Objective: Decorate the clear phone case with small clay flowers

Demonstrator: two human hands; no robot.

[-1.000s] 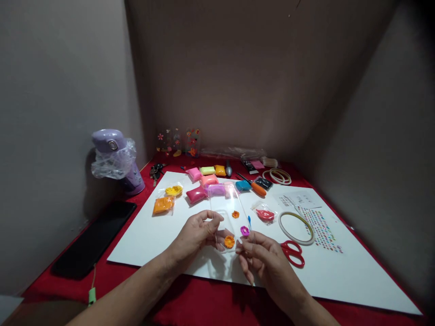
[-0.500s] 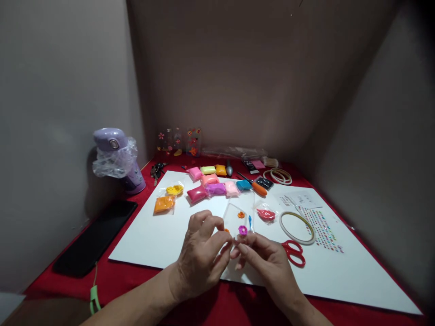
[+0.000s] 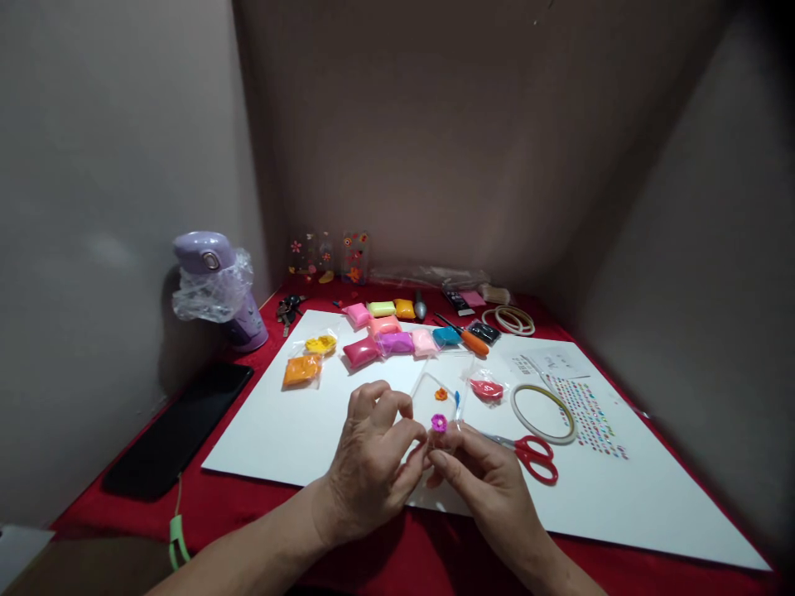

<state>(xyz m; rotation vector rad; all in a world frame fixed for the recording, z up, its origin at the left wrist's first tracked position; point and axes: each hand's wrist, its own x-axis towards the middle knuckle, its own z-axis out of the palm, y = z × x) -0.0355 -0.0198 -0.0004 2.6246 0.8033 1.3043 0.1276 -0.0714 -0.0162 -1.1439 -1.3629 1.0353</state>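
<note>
A clear case, most likely for a phone, is in front of me, its lower part covered by my hands. On it show a purple flower, an orange flower and a small blue piece. My right hand grips the case at its right side, thumb in front, fingertips close by the purple flower. My left hand has thumb and index finger pinched together at the case's left side, touching or nearly touching the right fingertips. Whatever it pinches is too small to make out.
Red-handled scissors lie beside my right hand, near a tape roll and gem stickers. Several clay packets and an orange-handled tool lie farther back. Leftward are a black phone and a purple bottle.
My hands have shifted only slightly, and the purple flower sits a little farther left. More of the scissors' blades shows now. An orange bit by my left fingertips is no longer visible.
</note>
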